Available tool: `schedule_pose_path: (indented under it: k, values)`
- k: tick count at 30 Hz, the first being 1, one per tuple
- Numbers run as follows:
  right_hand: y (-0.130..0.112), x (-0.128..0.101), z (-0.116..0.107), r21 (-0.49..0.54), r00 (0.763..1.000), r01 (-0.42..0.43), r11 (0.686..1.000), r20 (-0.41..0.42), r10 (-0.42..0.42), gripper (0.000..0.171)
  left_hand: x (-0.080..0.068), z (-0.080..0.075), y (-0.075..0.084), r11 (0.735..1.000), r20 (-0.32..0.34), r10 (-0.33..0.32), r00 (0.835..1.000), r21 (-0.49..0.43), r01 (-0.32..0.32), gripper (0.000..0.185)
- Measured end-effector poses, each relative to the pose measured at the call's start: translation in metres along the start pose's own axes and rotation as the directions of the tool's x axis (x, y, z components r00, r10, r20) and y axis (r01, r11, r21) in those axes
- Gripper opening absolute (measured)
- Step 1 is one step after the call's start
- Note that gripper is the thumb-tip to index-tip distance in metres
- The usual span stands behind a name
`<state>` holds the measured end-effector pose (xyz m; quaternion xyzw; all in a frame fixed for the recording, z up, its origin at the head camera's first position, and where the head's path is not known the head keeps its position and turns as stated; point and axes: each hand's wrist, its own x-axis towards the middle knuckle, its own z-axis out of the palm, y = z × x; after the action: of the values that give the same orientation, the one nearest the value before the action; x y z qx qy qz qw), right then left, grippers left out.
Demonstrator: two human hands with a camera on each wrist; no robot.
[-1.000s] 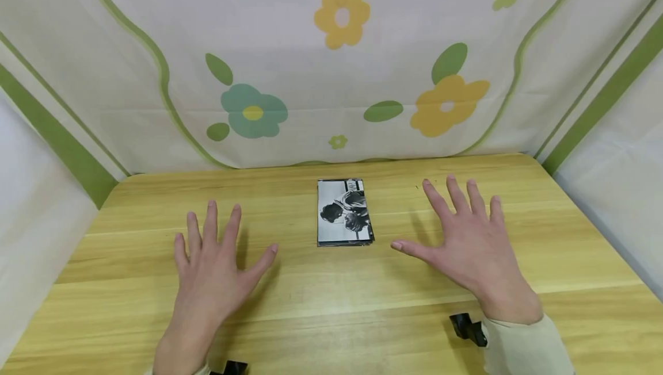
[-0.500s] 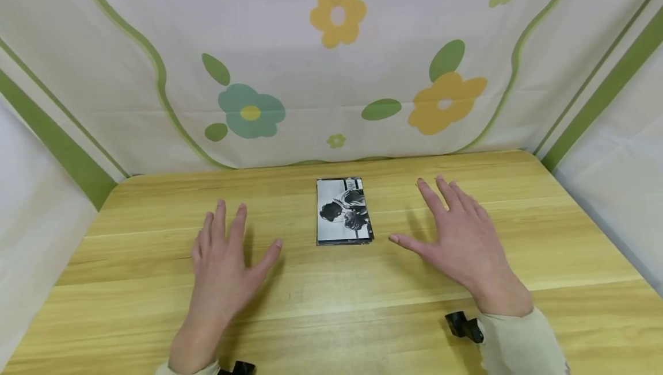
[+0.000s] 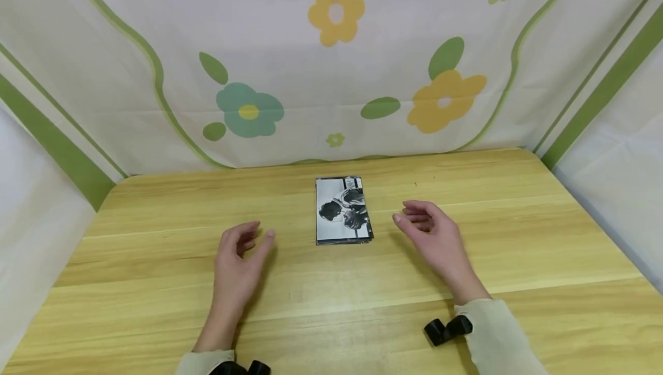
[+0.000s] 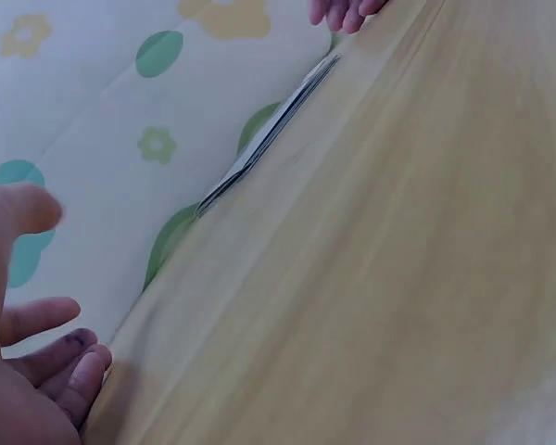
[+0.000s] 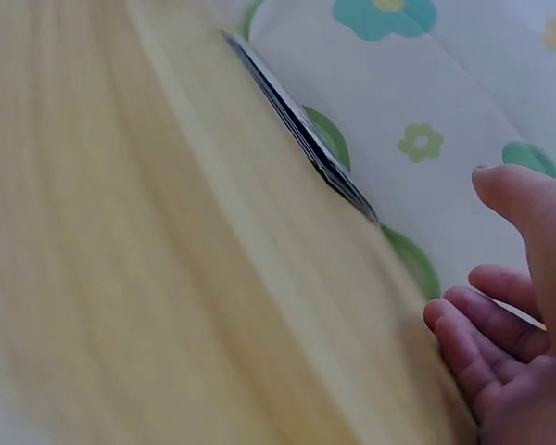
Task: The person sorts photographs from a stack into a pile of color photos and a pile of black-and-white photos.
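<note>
One stack of black-and-white photo cards [image 3: 342, 211] lies near the middle of the far edge of one wooden table [image 3: 331, 306], its cards too tightly piled to count. Two hands flank it without touching: left hand [image 3: 238, 266] and right hand [image 3: 435, 240], both holding nothing, fingers loosely bent, thumbs apart. Five printed flowers [image 3: 248, 111] show on the cloth [image 3: 311, 76] beyond that edge.

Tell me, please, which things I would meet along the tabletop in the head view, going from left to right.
Left hand → stack of cards with a black-and-white picture on top → right hand.
</note>
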<state>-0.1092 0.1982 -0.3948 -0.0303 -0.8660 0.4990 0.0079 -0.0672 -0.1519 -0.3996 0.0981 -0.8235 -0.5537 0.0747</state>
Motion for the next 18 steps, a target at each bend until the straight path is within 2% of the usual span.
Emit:
schedule_pose_path:
  k: [2,4,9,12,18]
  values:
    - [0.004,0.001,0.001,0.041,1.000,-0.019,0.999,-0.005,0.020,0.059,0.000,0.000,-0.003,0.999,-0.009,-0.036,0.999,-0.027,0.036,0.044]
    - [0.005,0.001,0.001,0.058,1.000,-0.022,0.998,-0.011,0.023,0.057,0.000,-0.001,-0.002,0.998,-0.019,-0.047,0.999,-0.039,0.046,0.040]
    - [0.007,0.002,0.004,0.019,1.000,-0.014,1.000,-0.017,0.014,0.050,0.002,0.003,-0.003,1.000,-0.051,0.007,0.999,0.002,-0.007,0.025]
    - [0.007,0.004,0.009,-0.031,0.999,0.013,0.999,-0.029,-0.014,0.043,0.002,0.010,-0.002,0.997,-0.059,0.043,0.997,0.059,-0.040,0.018]
    - [-0.003,0.004,0.030,-0.165,0.994,0.092,0.982,-0.050,-0.102,0.035,-0.001,0.034,0.005,0.959,0.029,0.156,0.987,0.233,-0.159,0.023]
